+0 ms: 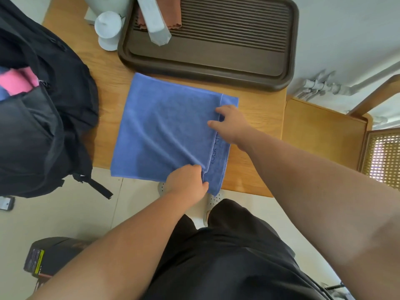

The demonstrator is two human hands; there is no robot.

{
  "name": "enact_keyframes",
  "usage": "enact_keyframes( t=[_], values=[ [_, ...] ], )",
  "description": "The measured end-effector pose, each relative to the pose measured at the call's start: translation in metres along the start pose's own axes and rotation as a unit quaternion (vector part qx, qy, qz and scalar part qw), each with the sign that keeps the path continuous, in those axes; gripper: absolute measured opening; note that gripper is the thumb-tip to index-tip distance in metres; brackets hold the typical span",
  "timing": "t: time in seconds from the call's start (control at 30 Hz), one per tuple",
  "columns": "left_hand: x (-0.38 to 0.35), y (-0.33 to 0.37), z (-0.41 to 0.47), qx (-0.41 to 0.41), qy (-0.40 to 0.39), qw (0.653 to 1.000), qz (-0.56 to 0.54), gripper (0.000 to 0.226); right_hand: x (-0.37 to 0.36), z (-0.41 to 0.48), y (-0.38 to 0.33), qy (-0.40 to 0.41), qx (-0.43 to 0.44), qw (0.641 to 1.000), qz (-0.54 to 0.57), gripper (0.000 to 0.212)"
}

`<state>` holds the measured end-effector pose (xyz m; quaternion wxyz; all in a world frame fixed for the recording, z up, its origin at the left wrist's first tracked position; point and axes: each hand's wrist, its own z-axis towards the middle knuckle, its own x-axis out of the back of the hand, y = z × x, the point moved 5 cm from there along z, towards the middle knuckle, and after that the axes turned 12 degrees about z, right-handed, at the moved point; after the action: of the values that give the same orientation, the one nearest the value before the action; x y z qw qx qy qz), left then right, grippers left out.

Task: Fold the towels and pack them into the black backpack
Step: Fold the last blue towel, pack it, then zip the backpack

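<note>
A blue towel (pixel 164 128) lies folded on the wooden table (pixel 257 131), its near edge hanging slightly over the table's front. My left hand (pixel 187 180) pinches the folded-over layer at the near right corner. My right hand (pixel 231 122) grips the same layer's edge near the far right corner. The black backpack (pixel 43 118) sits at the left end of the table, its top unzipped, with a pink towel (pixel 18 82) and a bit of blue cloth showing inside.
A dark brown ridged tray (pixel 216 68) sits behind the towel, holding a reddish cloth (pixel 173 20) and a grey wrapped packet (pixel 155 24). A white cup (pixel 108 29) stands beside it. A wooden chair (pixel 324 135) is at the right. A dark box (pixel 49 256) lies on the floor.
</note>
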<state>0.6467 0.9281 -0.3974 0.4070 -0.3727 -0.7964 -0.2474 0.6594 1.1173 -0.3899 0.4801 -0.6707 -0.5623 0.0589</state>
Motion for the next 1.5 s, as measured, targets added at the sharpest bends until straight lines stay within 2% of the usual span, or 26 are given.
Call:
enact_keyframes(
  t=[0.03, 0.13, 0.27, 0.37, 0.47, 0.57, 0.7, 0.8, 0.97, 1.1, 1.23, 1.3, 1.4, 1.5],
  values=[
    [0.001, 0.0, 0.002, 0.005, 0.004, 1.0, -0.002, 0.02, 0.0, 0.002, 0.003, 0.002, 0.002, 1.0, -0.001, 0.061],
    [0.004, -0.002, 0.003, 0.017, -0.011, 1.0, -0.016, 0.03, 0.002, 0.003, 0.004, 0.004, 0.012, 1.0, -0.004, 0.058],
    [0.023, -0.012, -0.005, 0.016, -0.011, 0.999, -0.048, 0.03, 0.015, -0.003, -0.007, 0.029, 0.041, 0.996, 0.071, 0.024],
    [0.043, -0.016, -0.016, -0.002, 0.009, 0.997, -0.075, 0.024, 0.034, -0.013, -0.016, 0.082, 0.049, 0.984, 0.148, 0.026],
    [0.054, -0.009, -0.027, -0.034, -0.011, 0.996, -0.085, 0.026, 0.052, -0.023, -0.019, 0.116, 0.052, 0.965, 0.228, 0.02],
    [0.05, 0.006, -0.03, -0.063, -0.041, 0.993, -0.091, 0.029, 0.057, -0.025, -0.007, 0.133, 0.043, 0.963, 0.229, 0.02],
    [0.025, 0.025, -0.02, -0.068, -0.058, 0.992, -0.091, 0.027, 0.047, -0.021, 0.019, 0.1, -0.005, 0.978, 0.18, 0.04],
    [0.004, 0.032, -0.011, -0.063, -0.07, 0.99, -0.101, 0.016, 0.041, -0.019, 0.027, 0.054, -0.002, 0.99, 0.127, 0.044],
    [-0.008, 0.036, -0.005, -0.063, -0.082, 0.987, -0.125, 0.002, 0.042, -0.016, 0.033, 0.052, -0.005, 0.992, 0.112, 0.053],
    [0.002, 0.04, -0.005, -0.07, -0.076, 0.982, -0.158, 0.009, 0.042, -0.016, 0.038, 0.041, 0.004, 0.991, 0.128, 0.055],
    [-0.003, 0.044, -0.01, -0.08, -0.163, 0.957, -0.227, 0.028, 0.039, -0.012, 0.04, 0.032, 0.022, 0.997, 0.07, 0.059],
    [-0.003, 0.043, -0.011, -0.081, -0.188, 0.953, -0.224, 0.032, 0.039, -0.011, 0.041, 0.038, 0.029, 0.998, 0.037, 0.06],
    [0.008, 0.029, -0.007, -0.058, -0.141, 0.965, -0.213, 0.02, 0.042, -0.013, 0.038, 0.064, 0.048, 0.994, -0.071, 0.067],
    [0.026, -0.004, 0.009, -0.001, -0.028, 0.98, -0.199, 0.013, 0.038, -0.012, 0.024, 0.057, 0.108, 0.968, -0.219, 0.07]
  ],
)
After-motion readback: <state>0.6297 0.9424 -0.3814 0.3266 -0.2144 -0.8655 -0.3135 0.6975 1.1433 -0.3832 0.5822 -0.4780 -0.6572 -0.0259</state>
